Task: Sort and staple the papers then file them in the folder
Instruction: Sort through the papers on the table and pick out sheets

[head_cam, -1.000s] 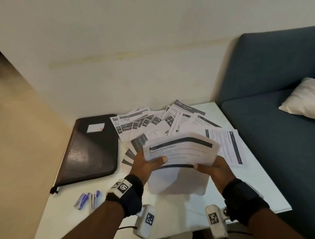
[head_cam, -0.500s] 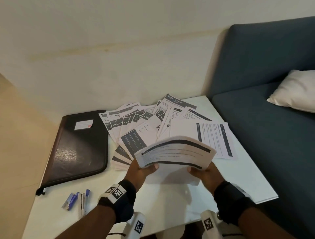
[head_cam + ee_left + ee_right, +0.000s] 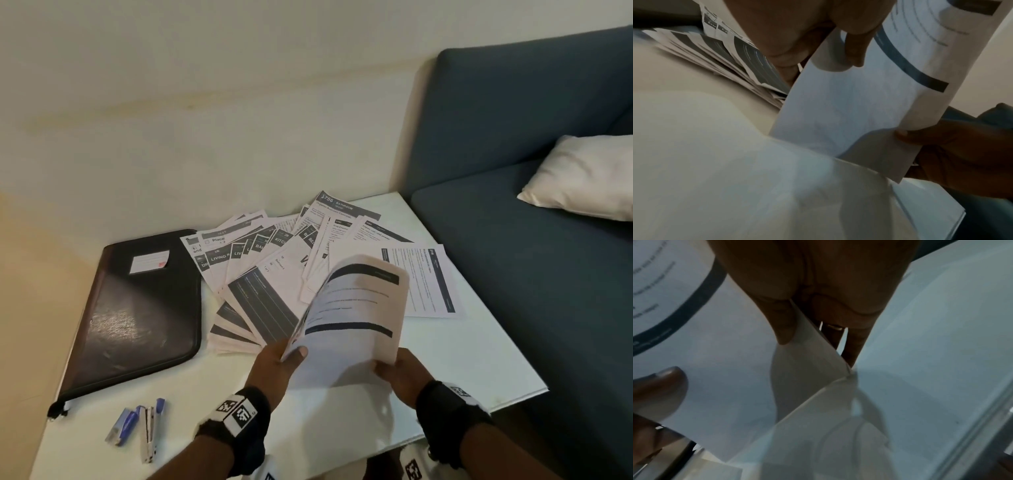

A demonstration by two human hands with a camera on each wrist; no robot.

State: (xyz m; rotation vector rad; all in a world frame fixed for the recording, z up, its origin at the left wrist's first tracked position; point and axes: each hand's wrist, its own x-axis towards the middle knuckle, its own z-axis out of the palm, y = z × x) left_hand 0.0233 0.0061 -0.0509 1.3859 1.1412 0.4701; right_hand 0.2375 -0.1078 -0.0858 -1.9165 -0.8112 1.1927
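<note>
Sheets in the air, loose pile underneath, lots of ways to lose the order here

Both hands hold a small bundle of sheets (image 3: 356,315) above the white table (image 3: 479,370): the left hand (image 3: 274,363) has its thumb clamped on the lower left corner, and the right hand (image 3: 400,373) pinches the lower right edge between thumb and fingers (image 3: 785,324). The top page curls over, so it could slip out or bend. The fanned papers (image 3: 274,260) lie right below and would scatter if brushed. The stapler (image 3: 148,430) and the closed folder (image 3: 137,311) sit off to the left, so reaching for either means a one-handed hold, which looks risky.
</note>
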